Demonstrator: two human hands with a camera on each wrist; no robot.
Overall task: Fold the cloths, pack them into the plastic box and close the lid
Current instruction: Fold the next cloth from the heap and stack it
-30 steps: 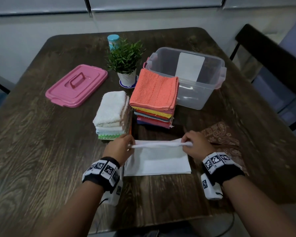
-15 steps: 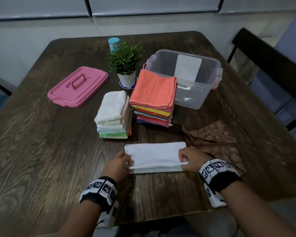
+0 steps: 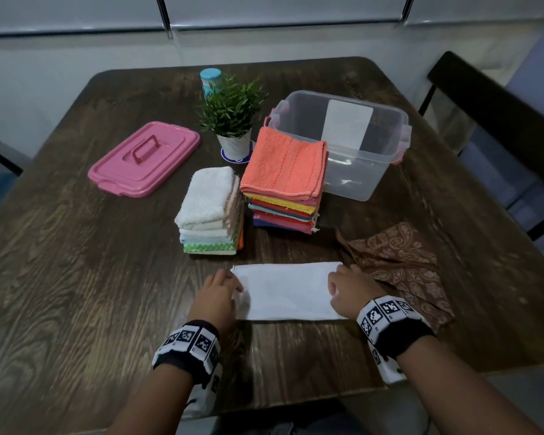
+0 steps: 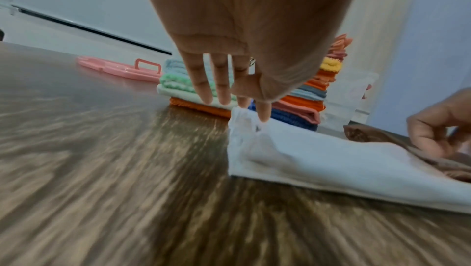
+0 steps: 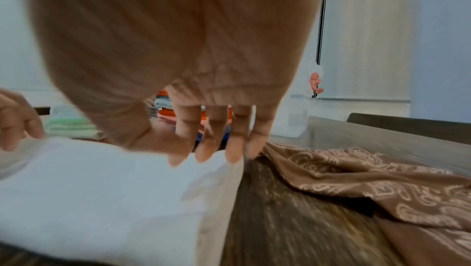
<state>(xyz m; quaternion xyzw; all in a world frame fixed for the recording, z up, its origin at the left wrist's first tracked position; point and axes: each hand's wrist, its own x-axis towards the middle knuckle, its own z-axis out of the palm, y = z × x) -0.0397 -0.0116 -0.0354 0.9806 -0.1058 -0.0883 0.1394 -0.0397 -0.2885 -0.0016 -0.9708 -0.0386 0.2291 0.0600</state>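
A white cloth (image 3: pixel 288 290) lies folded in half near the table's front edge, also seen in the left wrist view (image 4: pixel 331 161) and the right wrist view (image 5: pixel 102 189). My left hand (image 3: pixel 220 293) rests at its left end, straight fingertips (image 4: pixel 264 113) touching the far corner. My right hand (image 3: pixel 349 290) presses on the right end with extended fingers (image 5: pixel 234 149). Neither hand pinches the cloth. Behind stand a pale folded stack (image 3: pixel 209 208) and a colourful stack topped by an orange cloth (image 3: pixel 285 164). The clear plastic box (image 3: pixel 387 171) is open; its pink lid (image 3: pixel 143 158) lies at the left.
An unfolded brown paisley cloth (image 3: pixel 402 265) lies just right of my right hand. A small potted plant (image 3: pixel 230 111) and a blue cup (image 3: pixel 210 80) stand behind the stacks. A dark chair (image 3: pixel 500 127) is at the right side of the wooden table (image 3: pixel 76 277).
Both hands brought the white cloth's far edge down to its near edge, folding it in half. They then let go and now rest on the two ends.
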